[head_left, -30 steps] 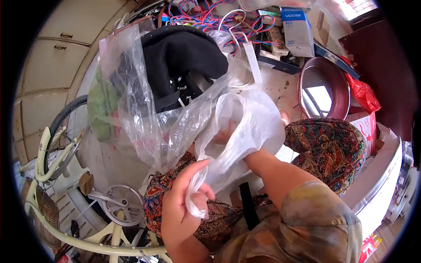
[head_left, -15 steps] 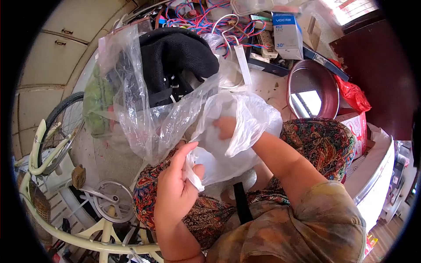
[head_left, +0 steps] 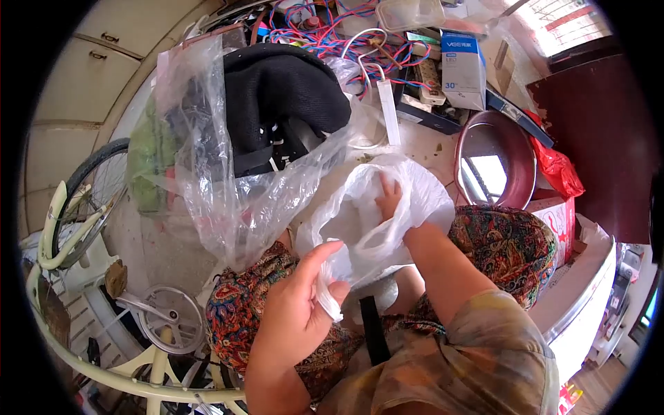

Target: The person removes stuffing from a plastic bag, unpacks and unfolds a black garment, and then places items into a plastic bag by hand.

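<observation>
A thin white plastic bag (head_left: 332, 220) hangs open between my knees. My left hand (head_left: 312, 296) pinches one handle of it between thumb and fingers. Through the bag's mouth reaches my right hand (head_left: 389, 198), its fingers apart near the inner wall, and I see nothing in them. The other handle lies over my right wrist. Just beyond and to the left, a large clear plastic bag (head_left: 211, 200) holds a black mesh item (head_left: 277, 90), whose kind I cannot make out.
A cream bicycle frame (head_left: 104, 373) and its wheel (head_left: 90, 187) stand at left. Tangled red and blue wires (head_left: 325, 31), a white power strip (head_left: 389, 114) and an LED bulb box (head_left: 463, 72) lie at the back. A dark red basin (head_left: 519, 187) sits at right, beside a red bag (head_left: 559, 169).
My right hand has lifted and spread its fingers inside the white bag, whose mouth is now wider. My left hand has shifted slightly right, still pinching the handle.
</observation>
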`<state>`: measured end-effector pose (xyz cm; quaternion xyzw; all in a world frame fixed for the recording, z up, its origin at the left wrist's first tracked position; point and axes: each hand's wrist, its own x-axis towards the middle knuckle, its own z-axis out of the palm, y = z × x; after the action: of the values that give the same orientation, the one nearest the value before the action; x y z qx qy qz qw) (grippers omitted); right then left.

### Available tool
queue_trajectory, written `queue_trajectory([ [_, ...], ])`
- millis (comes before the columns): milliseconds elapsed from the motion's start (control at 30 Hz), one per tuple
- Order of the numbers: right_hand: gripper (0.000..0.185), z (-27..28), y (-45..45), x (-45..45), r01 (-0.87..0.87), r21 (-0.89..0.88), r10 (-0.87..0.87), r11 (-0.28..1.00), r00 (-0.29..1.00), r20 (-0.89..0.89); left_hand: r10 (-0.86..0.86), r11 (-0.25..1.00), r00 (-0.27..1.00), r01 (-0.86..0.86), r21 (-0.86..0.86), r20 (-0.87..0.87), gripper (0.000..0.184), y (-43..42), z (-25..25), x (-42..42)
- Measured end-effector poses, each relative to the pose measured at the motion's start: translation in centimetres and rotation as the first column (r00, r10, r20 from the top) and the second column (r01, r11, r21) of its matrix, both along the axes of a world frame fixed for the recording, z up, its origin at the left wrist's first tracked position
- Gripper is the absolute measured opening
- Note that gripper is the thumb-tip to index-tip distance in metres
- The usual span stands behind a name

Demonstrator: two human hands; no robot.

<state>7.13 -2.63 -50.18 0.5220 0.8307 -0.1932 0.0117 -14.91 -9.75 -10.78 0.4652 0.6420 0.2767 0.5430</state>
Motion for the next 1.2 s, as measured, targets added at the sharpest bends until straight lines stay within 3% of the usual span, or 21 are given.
queue_trajectory([
  [67, 0.051, -1.5, 0.4, 0.2, 0.046, -0.044, -0.044, 0.998, 0.998, 0.042, 0.079, 0.990, 0.995, -0.071, -0.123, 0.062, 0.036, 0.4, 0.3, 0.0],
  [233, 0.049, -0.3, 2.6, 0.1, 0.080, -0.226, -0.076, 0.971, 0.997, 0.027, 0.047, 0.999, 0.999, -0.046, -0.025, 0.026, 0.032, 0.2, -0.4, 0.0],
  [333, 0.048, 1.5, 4.3, 0.3, 0.044, -0.387, -0.094, 0.921, 0.989, -0.113, 0.027, 0.998, 1.000, -0.026, -0.056, 0.009, 0.034, 0.0, -0.4, 0.1],
  [400, 0.047, 3.5, 5.6, 0.2, -0.006, -0.492, -0.119, 0.870, 0.968, -0.221, -0.036, 0.999, 0.984, 0.042, 0.029, -0.174, 0.036, 0.3, -0.1, 0.2],
  [567, 0.045, 9.8, 8.0, -0.3, -0.168, -0.703, -0.272, 0.692, 0.841, -0.468, 0.063, 0.992, 0.996, -0.055, 0.109, -0.067, 0.035, -0.2, -1.2, 0.5],
  [733, 0.043, 17.1, 7.6, -0.2, -0.281, -0.756, -0.469, 0.590, 0.644, -0.605, 0.097, 0.977, 0.995, -0.101, 0.190, 0.026, 0.032, -0.3, -1.6, 0.4],
  [800, 0.042, 20.5, 6.8, 0.3, -0.329, -0.752, -0.553, 0.571, 0.523, -0.649, 0.160, 0.976, 0.976, -0.179, 0.127, 0.145, 0.030, 0.0, -0.9, 0.5],
  [1033, 0.039, 30.0, 4.1, 1.0, -0.457, -0.631, -0.686, 0.627, 0.062, -0.725, 0.160, 0.952, 0.959, -0.212, 0.218, 0.234, 0.030, -0.1, -1.4, 0.2],
  [1200, 0.037, 32.1, 4.8, -1.1, -0.434, -0.590, -0.693, 0.681, -0.122, -0.711, 0.160, 0.958, 0.958, -0.209, 0.196, 0.238, 0.029, -0.5, -0.9, 0.4],
])
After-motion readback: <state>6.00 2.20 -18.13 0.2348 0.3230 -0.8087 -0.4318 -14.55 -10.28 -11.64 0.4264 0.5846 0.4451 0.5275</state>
